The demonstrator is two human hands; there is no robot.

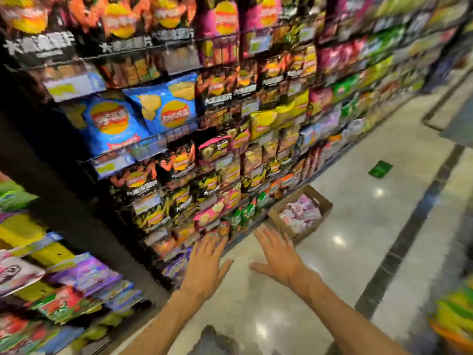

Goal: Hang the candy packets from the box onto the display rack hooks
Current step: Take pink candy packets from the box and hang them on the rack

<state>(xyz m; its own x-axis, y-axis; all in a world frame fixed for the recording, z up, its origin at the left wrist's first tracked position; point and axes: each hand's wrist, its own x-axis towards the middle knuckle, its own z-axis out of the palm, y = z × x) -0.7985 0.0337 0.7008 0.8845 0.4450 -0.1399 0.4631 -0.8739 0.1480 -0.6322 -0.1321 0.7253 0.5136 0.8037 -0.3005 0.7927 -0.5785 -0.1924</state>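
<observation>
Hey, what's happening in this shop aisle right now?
A person is reaching toward a cardboard box of pink candy packets on the floor beside the snack shelves. The left hand and right hand are both open and empty, short of the box. No packet has been picked up yet.

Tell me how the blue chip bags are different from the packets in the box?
The blue chip bags stand up on a shelf, while the pale pink packets lie piled in the cardboard box on the floor. The blue bags look bigger and bolder in colour. Both hands, left and right, are open, touching neither.
</observation>
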